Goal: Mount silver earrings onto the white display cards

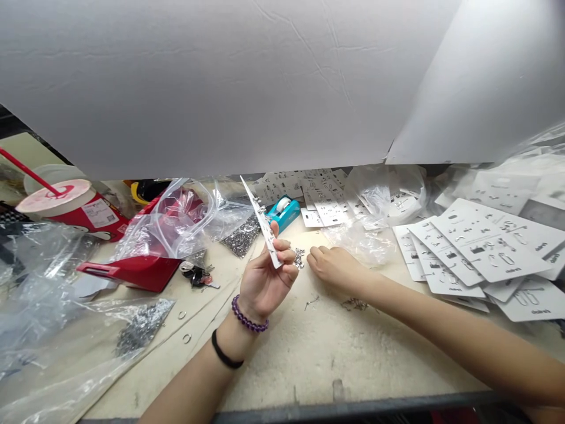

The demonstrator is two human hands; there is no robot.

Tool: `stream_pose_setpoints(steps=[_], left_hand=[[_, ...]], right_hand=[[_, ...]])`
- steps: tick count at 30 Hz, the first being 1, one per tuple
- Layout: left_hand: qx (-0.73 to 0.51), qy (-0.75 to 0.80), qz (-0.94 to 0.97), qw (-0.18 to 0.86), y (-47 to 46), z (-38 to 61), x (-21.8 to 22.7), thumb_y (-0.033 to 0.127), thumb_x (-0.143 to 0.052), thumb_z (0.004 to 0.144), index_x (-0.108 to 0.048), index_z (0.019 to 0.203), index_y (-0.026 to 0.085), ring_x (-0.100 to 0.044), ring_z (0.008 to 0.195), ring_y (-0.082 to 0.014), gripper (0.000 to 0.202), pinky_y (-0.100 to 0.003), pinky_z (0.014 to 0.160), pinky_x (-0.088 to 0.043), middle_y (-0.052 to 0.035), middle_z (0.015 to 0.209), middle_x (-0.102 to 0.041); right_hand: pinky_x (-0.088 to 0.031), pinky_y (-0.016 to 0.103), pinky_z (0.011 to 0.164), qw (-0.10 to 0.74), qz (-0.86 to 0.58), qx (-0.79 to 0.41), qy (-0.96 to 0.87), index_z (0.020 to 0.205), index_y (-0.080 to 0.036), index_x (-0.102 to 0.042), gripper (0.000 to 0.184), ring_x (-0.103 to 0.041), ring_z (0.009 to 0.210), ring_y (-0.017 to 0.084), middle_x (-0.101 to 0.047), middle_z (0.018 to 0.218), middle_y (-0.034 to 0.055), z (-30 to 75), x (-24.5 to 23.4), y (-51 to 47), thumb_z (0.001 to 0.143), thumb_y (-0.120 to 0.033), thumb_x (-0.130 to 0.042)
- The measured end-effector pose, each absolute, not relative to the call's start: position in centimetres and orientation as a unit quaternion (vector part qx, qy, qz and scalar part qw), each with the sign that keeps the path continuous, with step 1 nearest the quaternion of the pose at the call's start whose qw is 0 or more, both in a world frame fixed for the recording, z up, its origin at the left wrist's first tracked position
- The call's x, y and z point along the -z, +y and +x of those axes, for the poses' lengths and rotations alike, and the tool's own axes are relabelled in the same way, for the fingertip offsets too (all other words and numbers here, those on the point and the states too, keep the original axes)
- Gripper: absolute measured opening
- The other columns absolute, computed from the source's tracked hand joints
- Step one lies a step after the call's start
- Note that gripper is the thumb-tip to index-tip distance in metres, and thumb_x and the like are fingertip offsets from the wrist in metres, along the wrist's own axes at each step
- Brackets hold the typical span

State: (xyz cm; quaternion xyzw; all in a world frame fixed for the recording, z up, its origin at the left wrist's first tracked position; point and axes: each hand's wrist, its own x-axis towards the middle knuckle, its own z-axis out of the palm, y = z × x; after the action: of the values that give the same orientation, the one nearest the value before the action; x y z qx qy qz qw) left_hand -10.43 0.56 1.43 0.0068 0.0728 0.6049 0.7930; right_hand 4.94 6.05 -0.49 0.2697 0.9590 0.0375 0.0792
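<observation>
My left hand pinches a white display card by its lower end, edge-on and tilted up to the left; small metal pieces are fixed on it. My right hand lies on the table with its fingers curled at a small heap of tiny silver pieces, right beside the card. Whether those fingers grip a piece is hidden.
Finished cards are stacked at right and more lie at the back. A teal tape dispenser, clear bags of silver parts, a red scoop, and a red cup with straw stand left. A white sheet hangs overhead.
</observation>
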Motion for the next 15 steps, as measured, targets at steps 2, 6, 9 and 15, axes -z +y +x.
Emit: stream_pose_setpoints(steps=[2,6,9,15], left_hand=[[-0.606,0.069,0.007,0.792,0.6,-10.5,-1.5,0.013,-0.034,0.089,-0.055,0.105,0.024,-0.053,0.057,-0.0057,0.029,-0.016,0.052,-0.043,0.0022,0.069,-0.055],[-0.606,0.062,0.011,0.793,0.5,-10.7,-1.5,0.013,-0.034,0.089,-0.055,0.105,0.024,-0.054,0.058,-0.0059,0.029,-0.016,0.052,-0.043,0.0022,0.069,-0.055],[-0.603,0.060,0.007,0.796,0.5,-10.6,-1.4,0.015,-0.032,0.090,-0.053,0.109,0.025,-0.054,0.058,-0.0061,0.030,-0.016,0.052,-0.044,0.0022,0.070,-0.055],[-0.604,0.071,-0.002,0.794,0.5,-10.4,-1.4,0.018,-0.028,0.091,-0.053,0.109,0.024,-0.053,0.058,-0.0058,0.032,-0.015,0.051,-0.044,0.0013,0.070,-0.055]], right_hand=[[-0.033,0.026,0.050,0.081,0.262,-0.042,0.961,0.092,-0.010,-0.054,0.021,-0.054,0.076,0.021,-0.056,0.084,0.0120,5.3,0.5,6.2,0.082,-0.004,-0.037],[-0.032,0.025,0.050,0.079,0.252,-0.037,0.964,0.088,-0.013,-0.053,0.014,-0.053,0.076,0.018,-0.056,0.085,0.0077,6.1,0.3,6.8,0.085,-0.009,-0.040],[-0.031,0.025,0.051,0.073,0.239,-0.037,0.967,0.088,-0.015,-0.052,0.011,-0.052,0.077,0.016,-0.056,0.086,0.0053,6.4,0.4,7.5,0.087,-0.013,-0.041],[-0.027,0.025,0.050,0.060,0.191,-0.060,0.978,0.088,-0.014,-0.052,0.015,-0.049,0.075,0.017,-0.055,0.082,0.0058,6.1,0.9,8.2,0.089,-0.014,-0.037]])
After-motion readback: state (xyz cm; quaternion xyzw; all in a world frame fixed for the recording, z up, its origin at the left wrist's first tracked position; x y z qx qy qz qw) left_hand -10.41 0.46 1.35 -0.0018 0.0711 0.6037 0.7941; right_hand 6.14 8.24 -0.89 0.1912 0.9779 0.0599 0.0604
